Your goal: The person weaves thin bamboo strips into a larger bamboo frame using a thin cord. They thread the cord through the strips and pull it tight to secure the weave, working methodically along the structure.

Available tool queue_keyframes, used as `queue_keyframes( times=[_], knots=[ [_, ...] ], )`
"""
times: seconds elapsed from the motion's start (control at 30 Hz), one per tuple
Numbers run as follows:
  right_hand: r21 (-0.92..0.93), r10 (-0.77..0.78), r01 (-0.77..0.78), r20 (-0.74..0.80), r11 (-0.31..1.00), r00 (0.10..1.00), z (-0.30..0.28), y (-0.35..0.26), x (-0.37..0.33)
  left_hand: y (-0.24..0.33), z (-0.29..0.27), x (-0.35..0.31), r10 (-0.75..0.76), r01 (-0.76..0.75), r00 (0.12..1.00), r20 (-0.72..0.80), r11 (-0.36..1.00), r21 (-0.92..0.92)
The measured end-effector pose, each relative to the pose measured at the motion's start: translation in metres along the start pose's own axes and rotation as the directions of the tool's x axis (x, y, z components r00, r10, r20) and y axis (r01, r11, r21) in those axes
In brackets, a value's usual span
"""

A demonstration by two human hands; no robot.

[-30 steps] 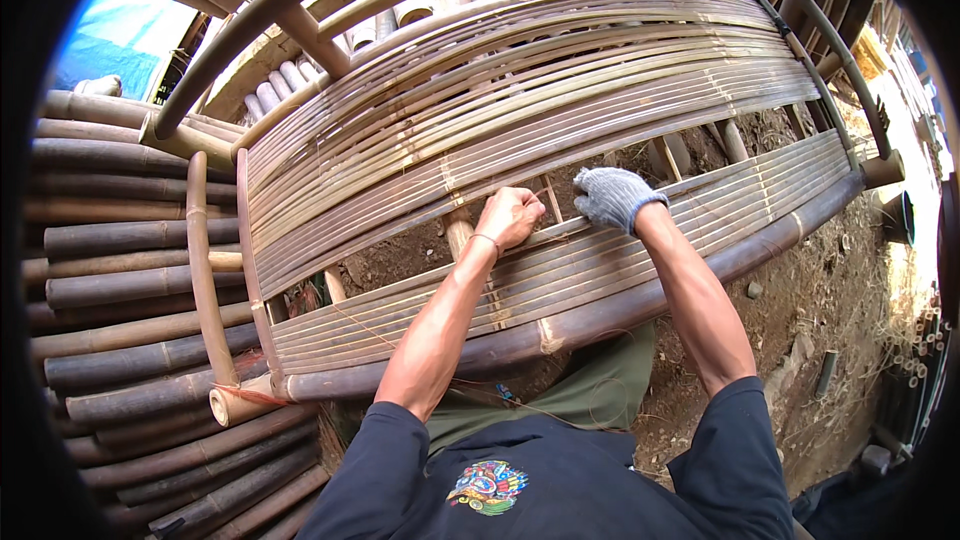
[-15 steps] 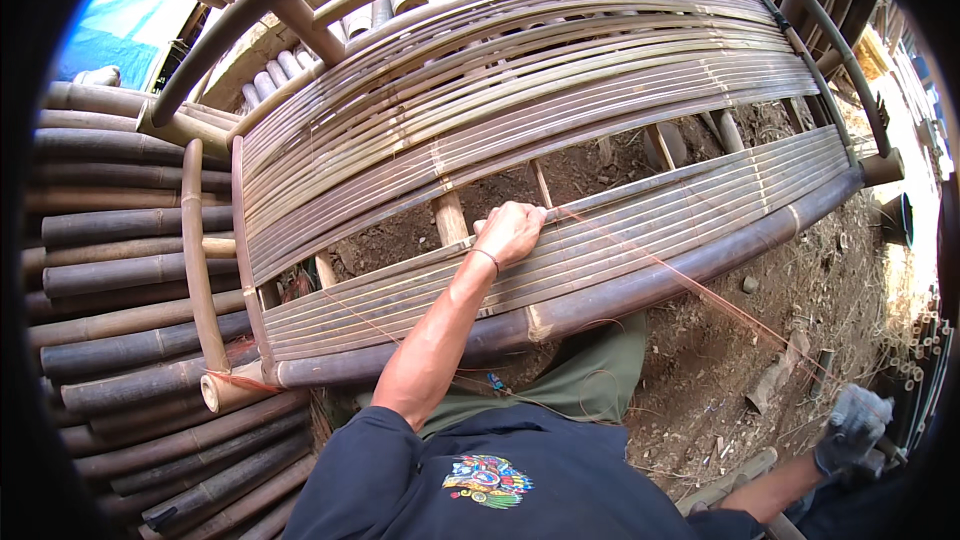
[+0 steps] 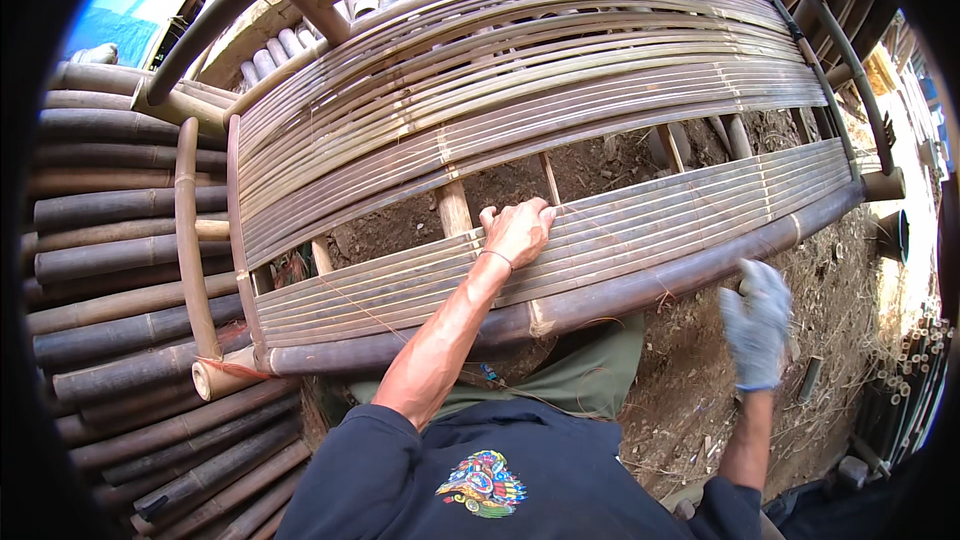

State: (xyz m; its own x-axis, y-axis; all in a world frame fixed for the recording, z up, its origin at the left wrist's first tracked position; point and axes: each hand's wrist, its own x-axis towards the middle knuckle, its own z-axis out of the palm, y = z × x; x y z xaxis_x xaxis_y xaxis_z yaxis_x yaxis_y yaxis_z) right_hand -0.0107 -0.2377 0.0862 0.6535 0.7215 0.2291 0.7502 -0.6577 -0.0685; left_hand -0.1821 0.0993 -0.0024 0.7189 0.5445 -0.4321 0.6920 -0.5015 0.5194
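Note:
A curved bamboo frame lies in front of me, with an upper band of split slats [image 3: 520, 90] and a lower band of slats [image 3: 660, 230] along a thick bamboo pole [image 3: 640, 290]. My bare left hand [image 3: 518, 230] rests on the lower band, its fingers hooked over the band's upper edge beside an upright bamboo strut [image 3: 455, 208]. My right hand [image 3: 755, 325], in a grey work glove, hangs to the right of and below the pole, fingers curled. A thin reddish cord shows faintly across the slats toward the glove; I cannot see where it ends.
Dark bamboo poles [image 3: 120, 230] are stacked at the left. A short pale bamboo post [image 3: 188, 240] stands at the frame's left end. Bare soil and dry litter [image 3: 850, 340] lie under the frame and to the right. More poles [image 3: 930, 380] lie at the far right.
My gloved right hand left the slats, swung far down to the right drawing the cord out, and has now risen back near the pole. My left hand has stayed on the slats.

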Motion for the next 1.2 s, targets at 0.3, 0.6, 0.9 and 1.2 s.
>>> queue_keyframes(
  times=[0.3, 0.6, 0.9, 1.2],
  knots=[
    [0.282, -0.018, -0.213, 0.640, 0.936, 0.768, 0.050, -0.178, 0.060, -0.001, 0.002, 0.001, 0.073, -0.073, 0.997, -0.029, 0.997, -0.020],
    [0.986, -0.243, -0.167, 0.155, -0.028, 0.958, 0.009, -0.118, 0.150, 0.002, 0.001, -0.006, 0.024, -0.022, 0.999, 0.042, 0.999, -0.030],
    [0.392, -0.675, 0.554, 0.504, 0.735, 0.539, 0.014, -0.149, 0.085, 0.003, -0.004, -0.001, 0.033, -0.034, 0.999, 0.036, 0.999, 0.008],
    [0.553, -0.798, 0.614, 0.168, 0.563, 0.579, 0.046, -0.082, 0.044, 0.001, -0.006, -0.005, 0.062, -0.062, 0.998, -0.006, 0.998, -0.024]
  ],
)
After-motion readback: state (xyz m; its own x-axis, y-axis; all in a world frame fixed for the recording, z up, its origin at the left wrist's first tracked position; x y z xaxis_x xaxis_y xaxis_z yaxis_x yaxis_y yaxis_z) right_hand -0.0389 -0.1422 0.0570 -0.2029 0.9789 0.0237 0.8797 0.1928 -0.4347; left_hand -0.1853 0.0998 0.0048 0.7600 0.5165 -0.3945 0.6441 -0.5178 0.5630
